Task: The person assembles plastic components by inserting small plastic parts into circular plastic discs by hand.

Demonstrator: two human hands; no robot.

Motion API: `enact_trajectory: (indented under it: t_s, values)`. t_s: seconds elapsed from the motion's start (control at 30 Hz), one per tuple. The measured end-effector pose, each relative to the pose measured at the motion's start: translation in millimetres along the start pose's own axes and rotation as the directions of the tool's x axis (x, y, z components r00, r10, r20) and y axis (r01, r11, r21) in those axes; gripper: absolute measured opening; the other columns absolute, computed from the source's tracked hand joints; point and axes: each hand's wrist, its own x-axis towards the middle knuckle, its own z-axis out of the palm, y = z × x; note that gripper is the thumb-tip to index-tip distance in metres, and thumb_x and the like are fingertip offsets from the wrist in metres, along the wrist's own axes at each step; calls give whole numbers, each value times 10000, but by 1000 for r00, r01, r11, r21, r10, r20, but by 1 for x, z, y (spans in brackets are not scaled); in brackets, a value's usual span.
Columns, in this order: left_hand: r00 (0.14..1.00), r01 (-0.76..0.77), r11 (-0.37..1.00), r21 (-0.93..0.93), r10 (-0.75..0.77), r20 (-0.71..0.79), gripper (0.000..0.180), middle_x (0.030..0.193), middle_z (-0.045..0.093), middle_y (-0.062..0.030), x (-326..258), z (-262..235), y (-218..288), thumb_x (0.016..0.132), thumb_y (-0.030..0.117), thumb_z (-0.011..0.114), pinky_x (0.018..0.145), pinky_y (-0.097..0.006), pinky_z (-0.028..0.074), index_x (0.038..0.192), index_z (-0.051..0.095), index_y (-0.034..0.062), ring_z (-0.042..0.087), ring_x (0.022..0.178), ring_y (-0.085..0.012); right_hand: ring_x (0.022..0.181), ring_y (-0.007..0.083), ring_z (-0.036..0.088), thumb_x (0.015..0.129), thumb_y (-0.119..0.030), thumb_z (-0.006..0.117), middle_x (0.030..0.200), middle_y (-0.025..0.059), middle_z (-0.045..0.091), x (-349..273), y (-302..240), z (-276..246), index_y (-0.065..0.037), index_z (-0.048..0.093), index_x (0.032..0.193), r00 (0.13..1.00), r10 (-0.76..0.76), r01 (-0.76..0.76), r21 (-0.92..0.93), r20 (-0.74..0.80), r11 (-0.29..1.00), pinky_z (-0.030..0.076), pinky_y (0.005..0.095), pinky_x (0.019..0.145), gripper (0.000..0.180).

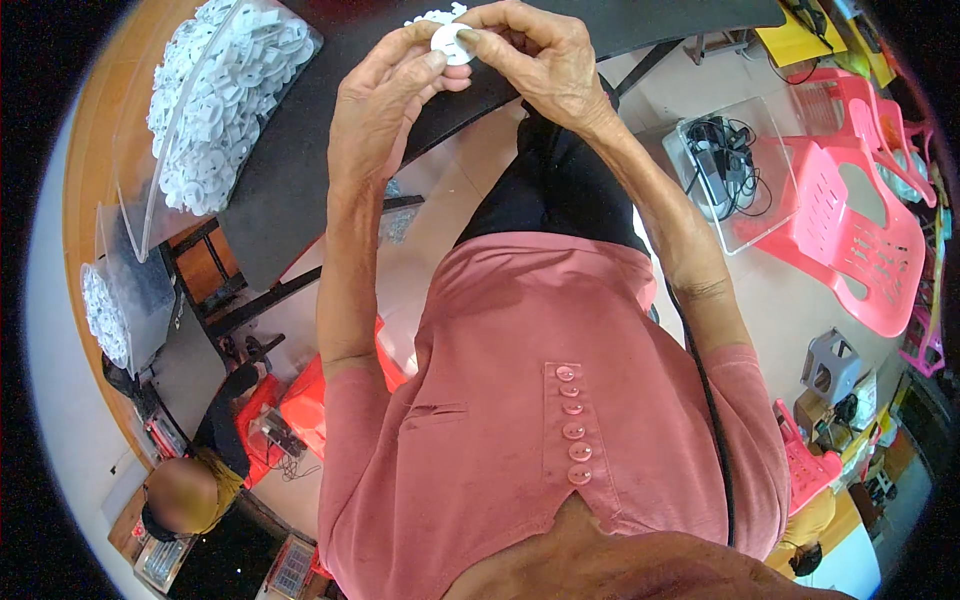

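Head view: both forearms raised, hands meeting over the dark table (300, 170) edge. Left hand (385, 105) and right hand (540, 60) each pinch the small white disc (452, 44) between thumb and fingertips. Clear bag of white discs (215, 95) sits left of the hands.

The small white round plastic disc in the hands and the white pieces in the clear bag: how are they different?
The small white round plastic disc is a single piece, pinched between the fingertips of the left hand and right hand. The white pieces in the clear plastic bag are many, heaped loosely and untouched. The disc is held up over the dark table; the bag lies on it. Both are white, and look like the same kind of part.
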Motion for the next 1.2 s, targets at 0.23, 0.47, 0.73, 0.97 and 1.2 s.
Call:
enact_trajectory:
  t_s: [0.23,0.47,0.73,0.97,1.2]
  values:
    - [999,-51,998,-36,50,-15,299,1092,629,-149,-2,0,-7,924,80,614,815,-338,564,1195,583,-41,662,895,-209,691,34,512,928,-81,628,789,-19,616,-1,3,-3,30,648,970,998,30,-39,158,62,987,423,191,601,121]
    - [999,-45,997,-70,44,-18,305,1071,624,-144,-4,3,-11,938,108,593,821,-353,557,1198,565,-48,654,896,-207,694,33,505,930,-87,627,782,-30,603,0,1,-7,22,655,953,996,43,-52,106,84,993,417,191,601,115]
    - [992,-123,987,-100,118,-49,308,1067,623,-143,-5,10,-13,933,95,594,820,-358,550,1208,557,-38,646,883,-192,646,19,458,929,-86,628,756,-42,575,0,-3,-8,8,648,905,992,105,-118,197,74,973,371,180,555,99]
    - [991,-135,981,-141,134,-14,292,999,641,-131,-8,3,-17,931,94,601,784,-350,551,1192,574,-33,646,851,-191,594,16,378,921,-107,645,672,-70,488,-1,0,-8,-13,616,822,992,86,-100,166,88,981,293,195,505,140]
    - [989,-142,977,-161,131,-75,322,996,642,-137,-10,7,-20,924,104,617,762,-346,557,1206,571,-45,650,829,-186,583,19,349,914,-117,656,644,-79,448,1,0,-6,-24,589,776,995,59,-64,66,81,996,275,205,495,180]
